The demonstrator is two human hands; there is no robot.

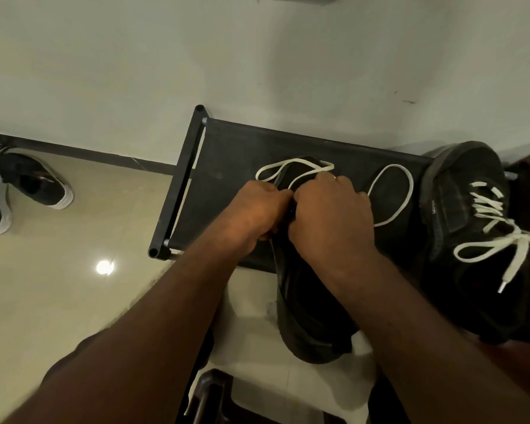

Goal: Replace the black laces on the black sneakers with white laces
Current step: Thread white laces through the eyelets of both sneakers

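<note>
I see both hands pressed close together over the middle of a black sneaker (306, 304) that lies toe-away on a black rack shelf (227, 160), its heel overhanging the shelf's near edge toward me. The left hand (254, 212) and right hand (328, 215) are curled into loose fists, knuckles touching, and they seem to pinch the white lace (291, 171) — but the backs of the hands cover the eyelets and fingertips, so I cannot tell exactly where the grip sits. One lace loop lies just beyond the hands over the toe; a second loop (392, 194) curls on the shelf just right of the right hand. Further right stands the second black sneaker (459, 240), already threaded with white lacing (490, 218) tied in a bow. Well to the left of the left hand, on the tiled floor (74, 286), sits a pair of dark shoes with white soles (28, 185) — clear of the work.
</note>
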